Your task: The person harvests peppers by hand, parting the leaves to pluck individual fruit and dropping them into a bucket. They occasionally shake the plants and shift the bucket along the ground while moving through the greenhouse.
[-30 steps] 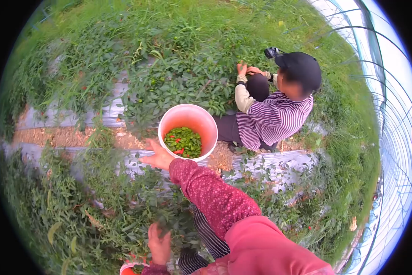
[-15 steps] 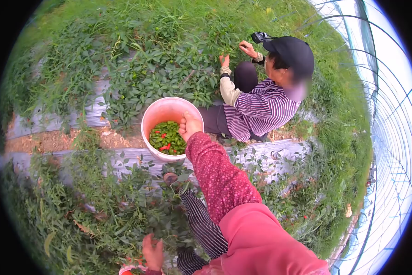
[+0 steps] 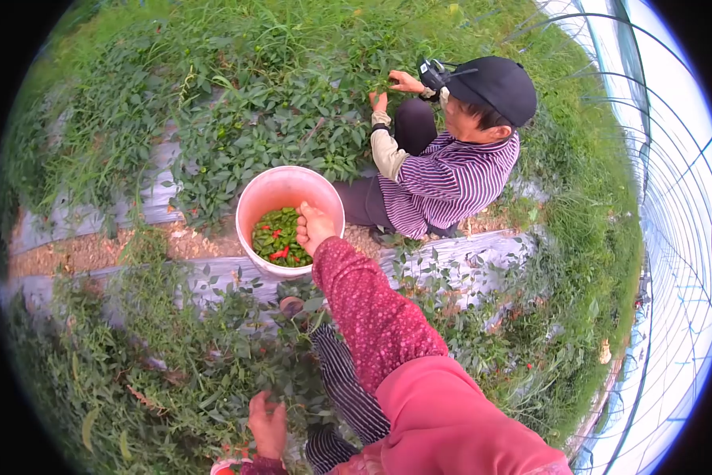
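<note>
- Green and red peppers (image 3: 273,237) lie inside the white bucket (image 3: 253,260), which stands beside a seated person's (image 3: 459,170) leg.
- The right hand (image 3: 315,228) is over the bucket's mouth, fingers curled in; whether it holds anything, I cannot tell.
- The left hand (image 3: 268,425), loosely open, is near leafy plants (image 3: 189,356) and a second bucket (image 3: 223,465).

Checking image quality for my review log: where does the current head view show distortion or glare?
Head view: fisheye bends the tunnel hoops; black corners frame the image; white glare at upper right; peppers in the bucket look reasonably clear.
</note>
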Tool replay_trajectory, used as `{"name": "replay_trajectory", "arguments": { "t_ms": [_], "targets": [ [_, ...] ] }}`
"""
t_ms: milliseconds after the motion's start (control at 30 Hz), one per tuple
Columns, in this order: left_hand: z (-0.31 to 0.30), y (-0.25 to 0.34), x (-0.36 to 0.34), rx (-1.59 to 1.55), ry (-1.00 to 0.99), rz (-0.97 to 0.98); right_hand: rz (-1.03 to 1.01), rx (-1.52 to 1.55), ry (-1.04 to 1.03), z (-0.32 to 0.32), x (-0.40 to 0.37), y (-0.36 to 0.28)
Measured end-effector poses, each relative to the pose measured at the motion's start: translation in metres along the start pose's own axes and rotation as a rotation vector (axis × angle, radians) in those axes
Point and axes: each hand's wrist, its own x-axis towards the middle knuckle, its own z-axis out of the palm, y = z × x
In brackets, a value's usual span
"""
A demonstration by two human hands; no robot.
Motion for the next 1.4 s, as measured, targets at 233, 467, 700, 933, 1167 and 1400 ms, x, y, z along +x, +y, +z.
{"name": "replay_trajectory", "arguments": {
  "t_ms": [233, 467, 700, 933, 1167, 1400],
  "targets": [
    [0.006, -0.003, 0.003, -0.015, 0.024, 0.012, 0.055, -0.162, -0.052, 0.004, -0.015, 0.009],
    [0.002, -0.012, 0.013, -0.012, 0.101, 0.035, -0.43, -1.514, -1.07, 0.057, -0.022, 0.042],
    [0.003, -0.022, 0.001, -0.114, 0.125, -0.139, -0.404, -0.662, -0.271, 0.189, 0.042, -0.02],
    [0.008, -0.038, -0.008, -0.032, 0.136, -0.043, -0.118, -0.783, -0.454, 0.087, 0.013, 0.078],
    [-0.008, -0.028, -0.032, -0.109, 0.124, -0.046, 0.18, -0.853, -0.513, -0.011, -0.082, 0.173],
    [-0.042, -0.034, -0.073, -0.089, 0.243, -0.018, 0.31, -1.098, -0.46, -0.054, -0.159, 0.203]
  ]
}}
